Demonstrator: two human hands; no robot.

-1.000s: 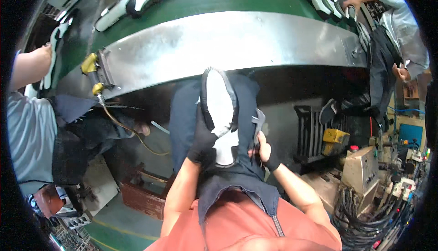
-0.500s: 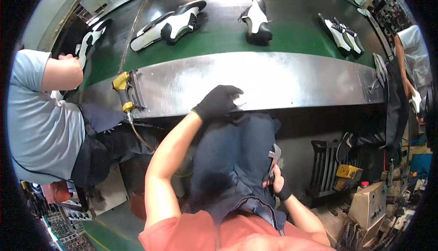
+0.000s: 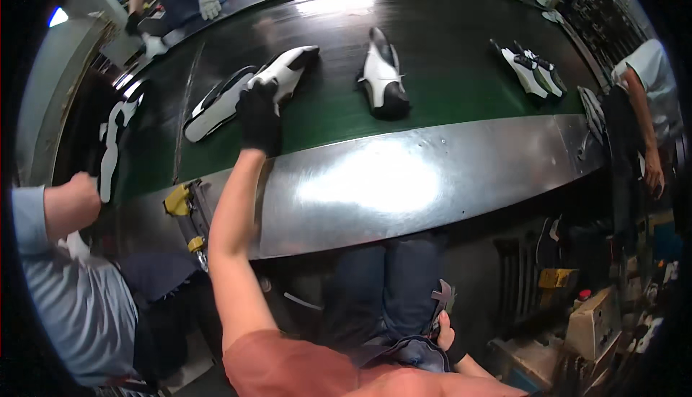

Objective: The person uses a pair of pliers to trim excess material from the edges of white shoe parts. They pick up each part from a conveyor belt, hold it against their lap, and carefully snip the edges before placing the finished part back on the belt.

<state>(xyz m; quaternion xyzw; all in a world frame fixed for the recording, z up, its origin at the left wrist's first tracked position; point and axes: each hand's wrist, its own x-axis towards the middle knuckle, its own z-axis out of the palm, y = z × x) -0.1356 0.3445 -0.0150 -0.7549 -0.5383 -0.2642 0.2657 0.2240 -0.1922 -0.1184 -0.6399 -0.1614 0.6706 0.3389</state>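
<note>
The left hand (image 3: 258, 117), in a black glove, reaches out over the steel ledge (image 3: 404, 181) onto the green belt (image 3: 447, 72) and closes its fingers on the heel of a white-and-black shoe (image 3: 285, 71). A second shoe (image 3: 216, 105) lies just beside it to the left, touching or nearly so. Another shoe (image 3: 382, 76) sits apart to the right, and a pair (image 3: 532, 69) lies farther right. The right hand (image 3: 443, 328) rests at the lap, wrapped around a grey metal tool (image 3: 440, 303). A co-worker's bare arm (image 3: 68, 206) sits at the left; another person's gloved hand (image 3: 210, 2) shows at the belt's far end.
</note>
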